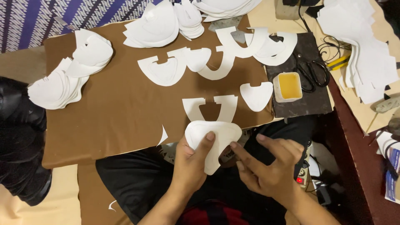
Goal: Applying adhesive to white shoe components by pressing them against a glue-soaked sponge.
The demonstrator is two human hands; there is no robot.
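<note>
White cut pieces lie across a brown board (pixel 112 112), starting with a fanned stack of white pieces (pixel 54 89) at its left edge and a second heap (pixel 156 27) at its far edge. Near the middle of the board sit flat curved cut-outs (pixel 164 71), and by the near edge lies a notched white piece (pixel 210 107).

Just past that near edge, over the person's lap, the left hand (pixel 192 164) grips a rounded white piece (pixel 216 139): the thumb presses on its face while the fingers curl out of sight behind it. The piece rises above the hand and tilts toward the board.

Touching the piece's lower right edge, the right hand (pixel 271 166) is loosely spread, its fingertips (pixel 234 146) on the rim without closing on it.

Farther right, a small tub of yellow glue (pixel 288 86) and black scissors (pixel 312 73) rest on a dark mat (pixel 308 102) at the board's right edge.
</note>
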